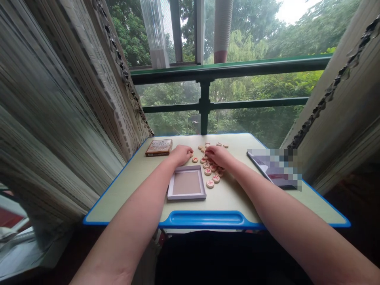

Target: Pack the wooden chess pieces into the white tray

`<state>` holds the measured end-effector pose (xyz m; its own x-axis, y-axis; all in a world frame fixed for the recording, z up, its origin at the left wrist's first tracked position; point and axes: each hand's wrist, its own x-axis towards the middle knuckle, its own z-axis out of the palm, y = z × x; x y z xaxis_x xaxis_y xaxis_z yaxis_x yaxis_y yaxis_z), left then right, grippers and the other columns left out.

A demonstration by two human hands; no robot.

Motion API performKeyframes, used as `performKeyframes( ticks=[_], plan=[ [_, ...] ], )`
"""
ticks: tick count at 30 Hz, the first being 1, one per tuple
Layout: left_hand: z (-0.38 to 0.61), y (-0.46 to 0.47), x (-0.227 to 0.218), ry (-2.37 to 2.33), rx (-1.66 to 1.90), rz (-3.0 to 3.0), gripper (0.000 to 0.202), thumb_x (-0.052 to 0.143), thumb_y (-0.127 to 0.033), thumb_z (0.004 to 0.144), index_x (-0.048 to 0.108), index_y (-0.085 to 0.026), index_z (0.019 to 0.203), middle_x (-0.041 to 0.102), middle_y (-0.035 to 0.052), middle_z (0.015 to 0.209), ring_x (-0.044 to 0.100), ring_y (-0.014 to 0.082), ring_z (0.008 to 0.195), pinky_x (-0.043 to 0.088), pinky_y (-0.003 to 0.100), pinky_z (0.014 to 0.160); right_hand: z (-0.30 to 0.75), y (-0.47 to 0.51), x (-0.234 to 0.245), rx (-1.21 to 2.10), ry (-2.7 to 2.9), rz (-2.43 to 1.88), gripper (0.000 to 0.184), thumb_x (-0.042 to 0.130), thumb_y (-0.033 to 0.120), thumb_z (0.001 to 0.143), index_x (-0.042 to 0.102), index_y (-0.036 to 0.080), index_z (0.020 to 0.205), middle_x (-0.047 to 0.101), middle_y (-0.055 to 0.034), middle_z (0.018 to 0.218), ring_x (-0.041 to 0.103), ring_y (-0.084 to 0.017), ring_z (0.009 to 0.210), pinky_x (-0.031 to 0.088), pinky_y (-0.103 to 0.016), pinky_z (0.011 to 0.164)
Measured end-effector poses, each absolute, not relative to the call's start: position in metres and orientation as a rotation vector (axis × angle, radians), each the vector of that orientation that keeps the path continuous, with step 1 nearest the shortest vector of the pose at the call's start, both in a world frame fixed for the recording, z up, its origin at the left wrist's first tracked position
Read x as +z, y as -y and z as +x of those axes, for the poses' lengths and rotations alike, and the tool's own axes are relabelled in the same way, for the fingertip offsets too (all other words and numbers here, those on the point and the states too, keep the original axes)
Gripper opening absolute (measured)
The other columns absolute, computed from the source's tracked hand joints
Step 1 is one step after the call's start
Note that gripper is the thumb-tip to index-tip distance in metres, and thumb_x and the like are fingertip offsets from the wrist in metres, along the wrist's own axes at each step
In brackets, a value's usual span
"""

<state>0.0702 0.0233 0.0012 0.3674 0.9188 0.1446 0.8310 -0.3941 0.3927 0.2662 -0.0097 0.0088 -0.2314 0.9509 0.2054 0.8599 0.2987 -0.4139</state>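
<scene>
From my remote post, I look down through the head camera at two bare arms reaching across a pale, blue-edged tabletop [127, 194]. Round wooden pieces [213, 168] with markings, many of them red, lie in a loose cluster around and under the right hand [218, 155]. That hand is palm down, fingers bent over the cluster's left part; I cannot tell whether it grips a piece. Several pieces spread from beneath it toward the near edge, and a few lie just beyond it.

The left hand [182, 154] is left of the cluster, its fingers curled and their tips pointing right. Something pale shows at those tips, but I cannot make out whether it is pinched. One red-marked piece [195, 159] lies flat just below these fingertips, slightly to the right.

Nearer me, a shallow white tray [187, 196] sits left of the pieces. A brown box [159, 147] rests beyond the left forearm.
</scene>
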Motion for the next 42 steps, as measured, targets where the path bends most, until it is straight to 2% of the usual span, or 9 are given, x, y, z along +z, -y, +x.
performKeyframes(
  ticks=[5, 12, 15, 18, 24, 29, 33, 36, 42],
  plan=[
    [0.065, -0.024, 0.002, -1.525, 0.499, 2.493, 0.033, 0.05, -0.035, 0.078, 0.067, -0.016, 0.099, 0.063, 0.0104, 0.109, 0.052, 0.0244, 0.104, 0.035, 0.03, 0.094, 0.269, 0.012, 0.014, 0.215, 2.258, -1.564, 0.023, 0.047, 0.031, 0.083, 0.068, 0.022, 0.085, 0.069, -0.0025, 0.08, 0.059, -0.015, 0.07, 0.04, -0.022, 0.063],
    [0.066, -0.02, 0.001, -1.662, 0.583, 2.363, 0.028, 0.059, -0.033, 0.069, 0.063, -0.019, 0.093, 0.065, 0.007, 0.093, 0.057, 0.022, 0.086, 0.043, 0.03, 0.075, 0.27, 0.006, 0.009, 0.144, 2.249, -1.548, 0.022, 0.052, 0.026, 0.081, 0.069, 0.022, 0.094, 0.068, -0.0045, 0.094, 0.059, -0.018, 0.085, 0.041, -0.025, 0.075],
    [0.065, -0.021, -0.001, -1.569, 0.595, 2.358, 0.026, 0.06, -0.032, 0.068, 0.066, -0.02, 0.089, 0.065, 0.0059, 0.095, 0.057, 0.022, 0.09, 0.043, 0.03, 0.08, 0.271, 0.0, 0.004, 0.028, 2.218, -1.511, 0.029, 0.047, 0.023, 0.084, 0.066, 0.022, 0.105, 0.064, -0.0056, 0.11, 0.054, -0.02, 0.099, 0.038, -0.029, 0.085],
    [0.064, -0.022, -0.001, -1.474, 0.614, 2.331, 0.027, 0.058, -0.026, 0.066, 0.07, -0.02, 0.09, 0.063, 0.0051, 0.109, 0.056, 0.0222, 0.099, 0.04, 0.028, 0.09, 0.273, -0.003, -0.002, -0.049, 2.351, -1.438, 0.034, 0.041, 0.031, 0.087, 0.061, 0.023, 0.114, 0.059, -0.0043, 0.121, 0.049, -0.023, 0.107, 0.033, -0.034, 0.092],
    [0.059, -0.017, 0.0, -1.437, 0.602, 2.222, 0.033, 0.052, -0.02, 0.068, 0.071, -0.018, 0.094, 0.055, 0.0062, 0.125, 0.053, 0.0227, 0.11, 0.035, 0.028, 0.099, 0.274, 0.0, -0.001, -0.071, 2.47, -1.466, 0.039, 0.032, 0.036, 0.09, 0.065, 0.021, 0.104, 0.063, -0.0063, 0.113, 0.049, -0.021, 0.104, 0.03, -0.034, 0.093],
    [0.059, -0.019, 0.0, -1.5, 0.703, 2.2, 0.046, 0.044, -0.006, 0.068, 0.065, -0.018, 0.107, 0.063, 0.0035, 0.114, 0.055, 0.0162, 0.107, 0.038, 0.025, 0.096, 0.273, 0.002, 0.003, -0.038, 2.444, -1.467, 0.044, 0.029, 0.039, 0.091, 0.052, 0.023, 0.124, 0.052, -0.0032, 0.129, 0.043, -0.023, 0.112, 0.029, -0.035, 0.095],
    [0.058, -0.022, -0.003, -1.557, 0.77, 2.15, 0.052, 0.041, 0.001, 0.065, 0.063, -0.015, 0.11, 0.066, 0.0059, 0.106, 0.059, 0.0152, 0.099, 0.041, 0.025, 0.092, 0.274, 0.004, 0.003, 0.0, 2.522, -1.469, 0.042, 0.029, 0.037, 0.091, 0.065, 0.022, 0.107, 0.06, -0.0037, 0.119, 0.047, -0.022, 0.108, 0.03, -0.034, 0.094],
    [0.057, -0.023, -0.006, -1.514, 0.815, 2.145, 0.047, 0.044, -0.004, 0.069, 0.063, -0.015, 0.11, 0.065, 0.006, 0.107, 0.059, 0.0147, 0.098, 0.043, 0.023, 0.09, 0.275, 0.006, 0.004, 0.038, 2.432, -1.521, 0.039, 0.033, 0.037, 0.09, 0.065, 0.021, 0.105, 0.063, -0.0052, 0.113, 0.048, -0.023, 0.106, 0.031, -0.035, 0.092],
    [0.061, -0.021, -0.004, -1.537, 0.595, 2.416, 0.035, 0.059, -0.04, 0.07, 0.071, -0.017, 0.095, 0.059, 0.0091, 0.114, 0.052, 0.0243, 0.107, 0.037, 0.031, 0.097, 0.276, 0.011, 0.008, 0.051, 2.288, -1.502, 0.033, 0.041, 0.033, 0.086, 0.066, 0.019, 0.103, 0.064, -0.0074, 0.112, 0.05, -0.023, 0.105, 0.032, -0.036, 0.094]
  ],
)
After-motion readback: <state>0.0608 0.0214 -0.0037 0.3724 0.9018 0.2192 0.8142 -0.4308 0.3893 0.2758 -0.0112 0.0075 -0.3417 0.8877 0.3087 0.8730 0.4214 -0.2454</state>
